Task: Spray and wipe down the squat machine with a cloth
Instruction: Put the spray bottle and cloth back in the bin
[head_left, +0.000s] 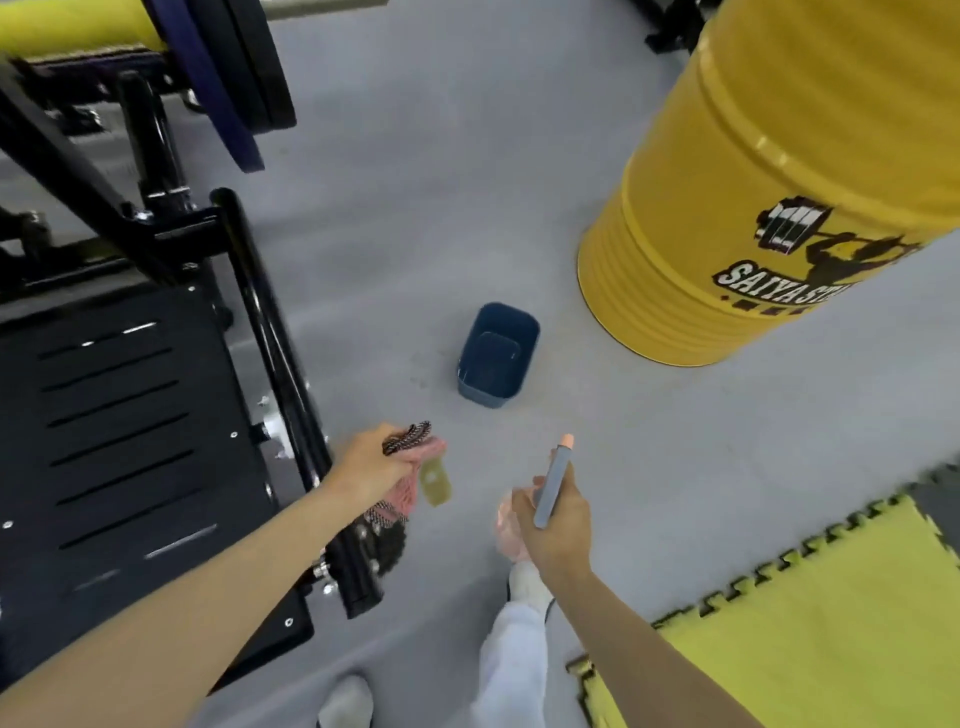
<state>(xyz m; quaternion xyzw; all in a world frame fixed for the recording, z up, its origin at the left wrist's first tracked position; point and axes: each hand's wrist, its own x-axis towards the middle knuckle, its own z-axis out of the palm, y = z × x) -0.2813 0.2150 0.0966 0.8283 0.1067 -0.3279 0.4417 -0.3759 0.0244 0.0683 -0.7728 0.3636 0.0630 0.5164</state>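
"What are the arms doing?"

"Both are stretching forward and downward, bare from the wrists back. The left forearm (234, 582) is angling in from the lower left, the right forearm (649, 639) from the lower right."

"And the left grip (374, 462)?"

"It is showing its back, fingers curling over and bunching a patterned cloth (410, 441) that is hanging below the knuckles."

"The right grip (558, 525)?"

"It is sitting a little lower and nearer the body, wrist straight, fingers and thumb wrapping around a slim grey tube (551, 483) whose orange tip is pointing away from the person."

"Are the two touching?"

"No, they are keeping apart, side by side."
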